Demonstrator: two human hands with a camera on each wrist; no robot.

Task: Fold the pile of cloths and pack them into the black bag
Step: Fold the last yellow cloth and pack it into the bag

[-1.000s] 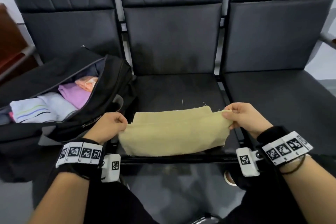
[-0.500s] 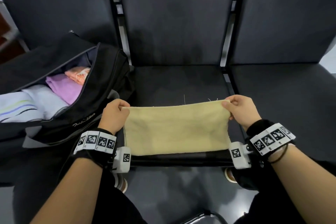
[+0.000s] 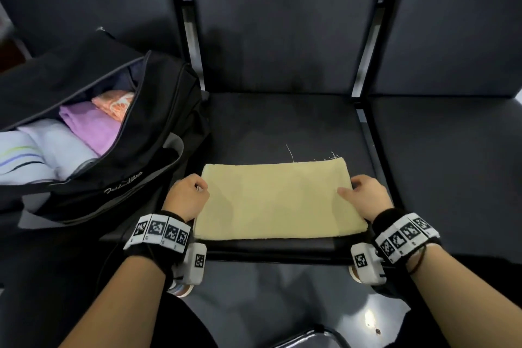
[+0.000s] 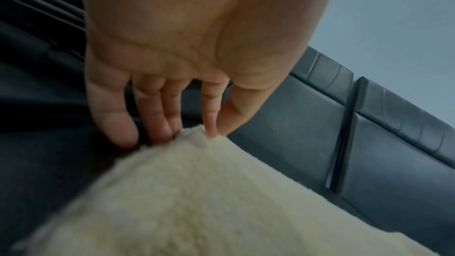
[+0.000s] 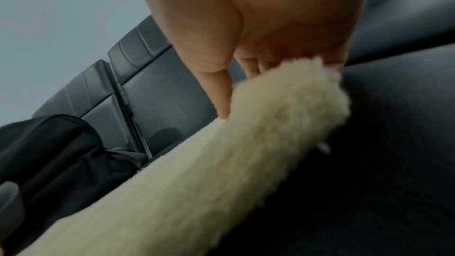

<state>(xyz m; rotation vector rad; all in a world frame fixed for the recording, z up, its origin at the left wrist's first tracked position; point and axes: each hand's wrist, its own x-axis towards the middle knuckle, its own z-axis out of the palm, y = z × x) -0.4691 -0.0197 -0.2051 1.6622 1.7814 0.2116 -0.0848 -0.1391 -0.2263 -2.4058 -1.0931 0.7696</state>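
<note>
— Changed?
— Lowered now: yellow cloth (image 3: 278, 200) flat at seat (image 3: 282, 121) front edge, beside black bag (image 3: 158, 127).
— Hands?
— Left hand (image 3: 186, 198), right hand (image 3: 367, 198) apart, seemingly pinching opposite ends; next fold due.

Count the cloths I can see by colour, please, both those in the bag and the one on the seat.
Yellow cloth, on the seat: 1
Purple cloth, in the black bag: 1
Orange patterned cloth: 1
White cloth: 1
White striped cloth: 1
Total: 5
</note>
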